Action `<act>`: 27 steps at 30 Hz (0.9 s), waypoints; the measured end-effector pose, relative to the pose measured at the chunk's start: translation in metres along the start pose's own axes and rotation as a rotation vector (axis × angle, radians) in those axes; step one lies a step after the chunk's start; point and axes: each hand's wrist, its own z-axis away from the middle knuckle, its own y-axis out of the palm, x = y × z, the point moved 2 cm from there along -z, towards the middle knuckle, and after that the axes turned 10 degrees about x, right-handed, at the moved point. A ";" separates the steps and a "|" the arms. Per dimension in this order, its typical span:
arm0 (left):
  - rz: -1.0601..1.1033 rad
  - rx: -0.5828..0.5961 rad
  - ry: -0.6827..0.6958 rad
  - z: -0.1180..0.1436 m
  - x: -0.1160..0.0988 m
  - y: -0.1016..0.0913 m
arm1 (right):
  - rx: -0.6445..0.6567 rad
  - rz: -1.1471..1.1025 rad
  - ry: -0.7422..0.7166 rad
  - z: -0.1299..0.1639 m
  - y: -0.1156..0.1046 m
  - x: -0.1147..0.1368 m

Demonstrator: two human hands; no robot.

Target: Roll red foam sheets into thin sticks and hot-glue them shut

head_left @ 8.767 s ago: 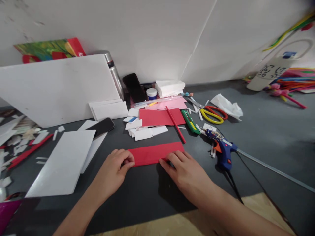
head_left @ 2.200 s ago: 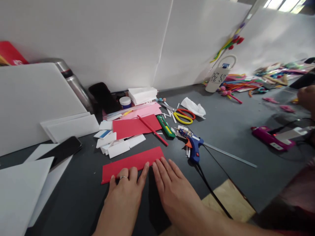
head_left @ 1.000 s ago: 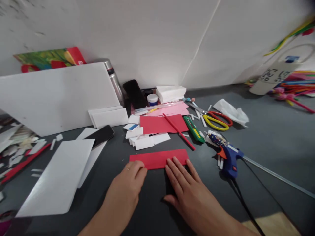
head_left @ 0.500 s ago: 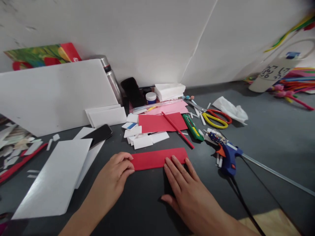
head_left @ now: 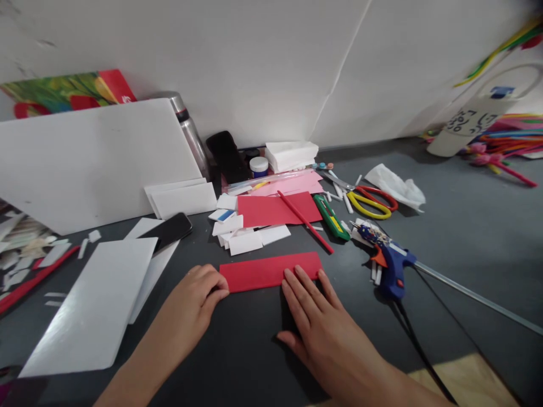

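A folded strip of red paper lies flat on the dark table in front of me. At its lower left corner, my left hand is closed, thumb and fingers pinching the paper's edge. My right hand rests with outstretched fingers on the right part of the strip, thumb held apart on the table. Beyond the strip lies another red paper piece, with a thin red stick across it.
To the right are a green box cutter, scissors and a blue glue gun with its cord. White boards and a phone lie left. White paper pieces sit behind the strip. A steel bottle stands at the back.
My left hand has shifted slightly left and down along the strip's end, uncovering its upper left corner. My right hand stays pressed on the paper.
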 end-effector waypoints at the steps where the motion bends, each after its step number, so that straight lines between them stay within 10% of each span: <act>1: -0.001 0.004 -0.003 0.000 0.000 -0.001 | -0.002 -0.001 -0.001 0.000 0.000 0.000; 27: 0.041 0.000 -0.053 -0.004 0.000 -0.005 | 0.042 -0.030 0.001 -0.001 0.001 0.000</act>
